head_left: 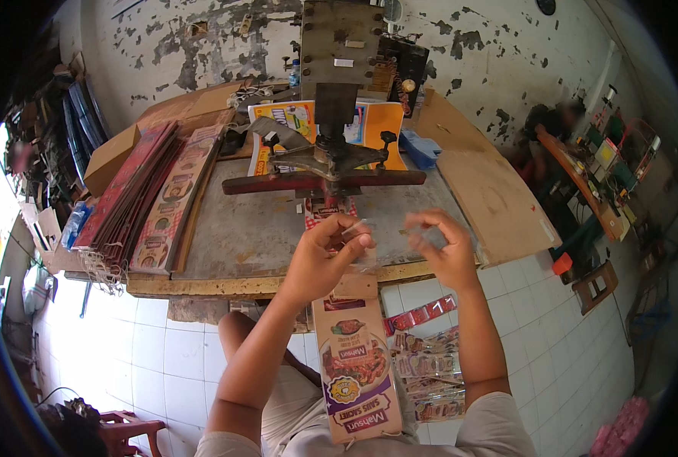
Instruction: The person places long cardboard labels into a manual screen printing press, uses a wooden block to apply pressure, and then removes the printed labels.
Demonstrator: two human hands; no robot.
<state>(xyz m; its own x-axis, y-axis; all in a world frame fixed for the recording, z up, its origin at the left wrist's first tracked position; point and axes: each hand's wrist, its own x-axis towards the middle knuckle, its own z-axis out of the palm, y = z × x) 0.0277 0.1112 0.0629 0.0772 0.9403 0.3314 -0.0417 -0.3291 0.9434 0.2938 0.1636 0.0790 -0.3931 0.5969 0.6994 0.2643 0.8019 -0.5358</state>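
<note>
My left hand (pixel 322 255), in front of the press, has thumb and fingers closed on a small clear plastic piece (pixel 363 228), whose exact kind I cannot make out. Level with it, my right hand (pixel 444 245) is raised with curled fingers; thumb and forefinger look apart, their tips blurred. Below both hands a long printed cardboard strip (pixel 354 358) runs from the table edge down over my lap. Beyond my left hand, another printed card (pixel 331 212) lies on the tabletop under the press's red bar (pixel 278 183), partly hidden by my fingers.
The heavy metal press (pixel 331 145) stands mid-table. Stacked printed strips (pixel 173 194) fill the table's left, beside a cardboard box (pixel 112 160). A blue tray (pixel 420 148) and a cardboard sheet (pixel 499 198) are right. Packed sachet strips (pixel 429 365) lie below. A person (pixel 556 126) sits at far right.
</note>
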